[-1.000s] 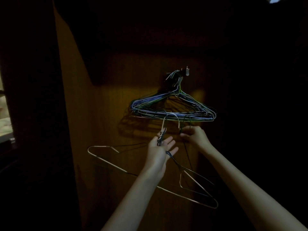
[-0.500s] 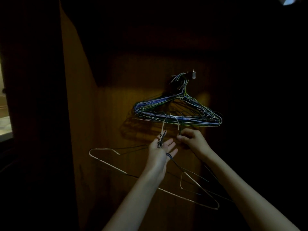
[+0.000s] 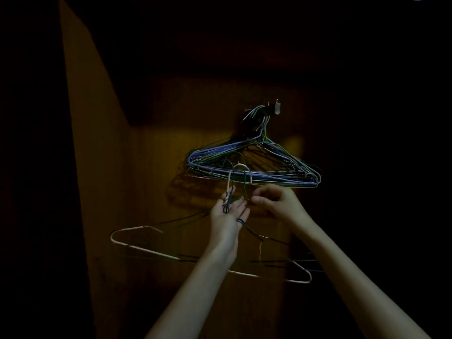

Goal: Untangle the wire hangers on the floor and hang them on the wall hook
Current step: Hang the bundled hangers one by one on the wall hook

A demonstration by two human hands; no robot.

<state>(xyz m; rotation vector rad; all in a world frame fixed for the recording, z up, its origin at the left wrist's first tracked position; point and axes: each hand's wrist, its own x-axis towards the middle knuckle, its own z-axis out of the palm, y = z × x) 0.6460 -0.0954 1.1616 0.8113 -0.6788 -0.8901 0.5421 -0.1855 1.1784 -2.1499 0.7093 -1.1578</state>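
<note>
Scene was very dark; only a lit patch of the wooden wall (image 3: 151, 216) at centre frame was readable.

Wall hook (image 3: 276, 110) sat right of centre, upper-middle of the frame, small metal piece. A hung bundle of wire hangers (image 3: 254, 167) was on it, blue, white and green wires, necks gathered at the hook, bodies fanned out below it and slightly tilted down to the right.

Left hand (image 3: 228, 216) was at centre frame, just below the bundle, back of the hand toward the camera, fingers pointing up. It was holding the twisted necks of the held hangers (image 3: 210, 258): wire ran along the fingers and a dark loop wrapped one fingertip. Their hook ends (image 3: 241, 168) rose above the fingertips and overlapped the bottom bar of the hung bundle; could not tell whether they were touching it or just in front. The bodies of the held hangers hung below the hand, a white one spanning lower-left to lower-right of the frame, dark ones alongside it, hard to count.

Right hand (image 3: 276, 201) was just right of the left one, fingers curled, fingertips close to a thin dark wire coming down from the hook ends. Could not tell whether it was pinching that wire or only near it.

Both forearms entered from the bottom edge.
</note>
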